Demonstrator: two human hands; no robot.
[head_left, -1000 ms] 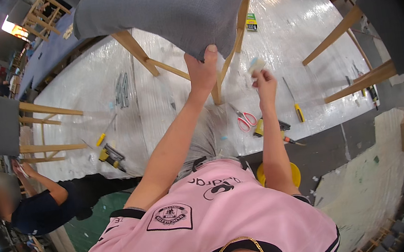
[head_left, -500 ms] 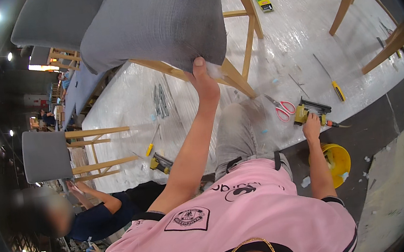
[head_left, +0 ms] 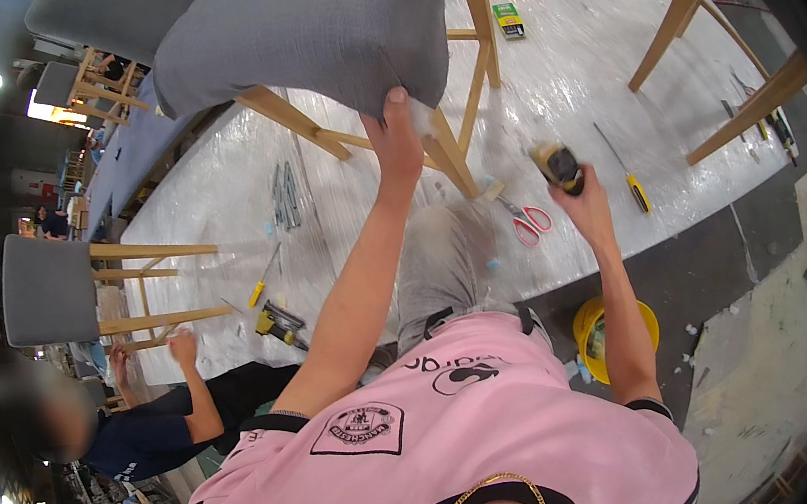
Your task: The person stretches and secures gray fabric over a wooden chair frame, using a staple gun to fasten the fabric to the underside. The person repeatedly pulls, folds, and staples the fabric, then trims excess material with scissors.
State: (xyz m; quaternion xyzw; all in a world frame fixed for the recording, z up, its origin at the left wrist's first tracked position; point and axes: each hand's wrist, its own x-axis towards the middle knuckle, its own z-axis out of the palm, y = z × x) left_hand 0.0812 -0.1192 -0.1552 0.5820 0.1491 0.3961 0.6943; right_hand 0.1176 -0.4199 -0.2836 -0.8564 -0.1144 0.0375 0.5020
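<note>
A chair with wooden legs point(head_left: 453, 150) and grey upholstery fabric point(head_left: 317, 36) stands before me on the plastic-wrapped table point(head_left: 581, 59). My left hand point(head_left: 398, 147) grips the near corner of the fabric, thumb on top and fingers hidden beneath. White padding peeks out beside that corner. My right hand point(head_left: 587, 206) is closed around a yellow and black staple gun point(head_left: 558, 169), lifted off the table and slightly blurred. Red-handled scissors point(head_left: 530, 226) lie just left of it, and a yellow-handled screwdriver point(head_left: 636, 188) lies to its right.
A green and yellow box point(head_left: 509, 22) lies beyond the chair leg. At left are metal strips point(head_left: 285, 196), another screwdriver point(head_left: 257, 292) and a second staple gun point(head_left: 278, 324). A co-worker point(head_left: 163, 423) stands by a grey chair point(head_left: 51, 290). Below the table edge sits a yellow bucket point(head_left: 593, 360).
My right hand has picked the staple gun up off the table and moved it away from me, toward the chair. My left hand still grips the fabric corner. The whole view has shifted slightly.
</note>
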